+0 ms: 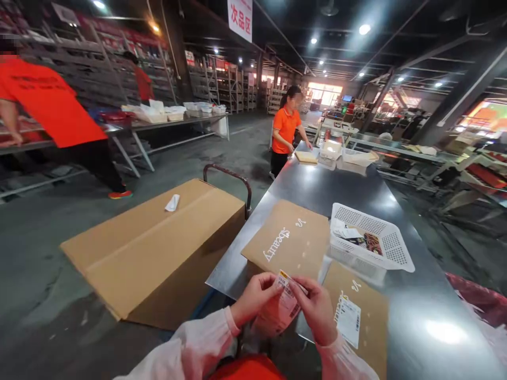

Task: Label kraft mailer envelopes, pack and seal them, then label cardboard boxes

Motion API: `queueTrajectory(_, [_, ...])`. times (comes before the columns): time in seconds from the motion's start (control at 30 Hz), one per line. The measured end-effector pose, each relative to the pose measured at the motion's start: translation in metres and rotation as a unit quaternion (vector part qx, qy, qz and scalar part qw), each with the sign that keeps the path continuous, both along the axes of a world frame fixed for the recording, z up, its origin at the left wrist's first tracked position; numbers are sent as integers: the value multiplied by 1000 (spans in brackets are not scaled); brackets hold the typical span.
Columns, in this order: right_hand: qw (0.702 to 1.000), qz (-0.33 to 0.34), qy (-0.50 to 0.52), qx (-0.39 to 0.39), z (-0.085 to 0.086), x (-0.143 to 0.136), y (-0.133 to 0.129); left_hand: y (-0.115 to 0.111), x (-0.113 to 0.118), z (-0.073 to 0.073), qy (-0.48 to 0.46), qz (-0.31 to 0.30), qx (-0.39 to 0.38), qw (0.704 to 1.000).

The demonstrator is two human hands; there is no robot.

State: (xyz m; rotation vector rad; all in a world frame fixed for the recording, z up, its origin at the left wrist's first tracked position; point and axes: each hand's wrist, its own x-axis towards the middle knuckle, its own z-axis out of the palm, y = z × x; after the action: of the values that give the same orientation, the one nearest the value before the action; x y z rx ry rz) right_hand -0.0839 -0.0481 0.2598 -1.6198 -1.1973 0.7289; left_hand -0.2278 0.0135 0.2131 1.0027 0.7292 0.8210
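Both hands pinch the top edge of a printed shipping label [284,305], held just off the near edge of the metal table. My left hand [256,296] grips its upper left corner, fingers closed. My right hand [317,309] has thumb and fingers closed on the upper right side. Just beyond them lies a brown cardboard mailer [295,232] with white "beauty" lettering. Right of my right hand is a second brown mailer [370,301] bearing a white label [348,322]. Behind that stands a white perforated basket [398,253] with small packets inside.
A large cardboard box [158,248] on a handcart with a metal handle [227,170] stands to the left, a crumpled white paper [172,203] on top. A co-worker [285,129] stands along the metal table [317,184], another person [55,105] leans at the far left.
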Motion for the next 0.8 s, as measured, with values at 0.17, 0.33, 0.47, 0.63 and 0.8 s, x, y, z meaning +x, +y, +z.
queueTrajectory(0.17, [996, 28, -67, -45, 10, 13, 13, -4, 21, -8, 26, 93, -13, 995])
queueTrajectory(0.33, [988, -14, -151, 4, -10, 40, 80, 17, 14, -20, -34, -69, -70, 995])
queueTrajectory(0.47, [970, -87, -226, -4, -24, 66, 146, 12, -16, -53, -63, -141, -99, 983])
queueTrajectory(0.63, [955, -116, -273, -21, -33, 73, 171, -23, -67, -82, -17, -177, -105, 979])
queueTrajectory(0.8, [944, 48, -325, 0, -45, 22, 134, -8, -96, -48, -2, -161, -78, 984])
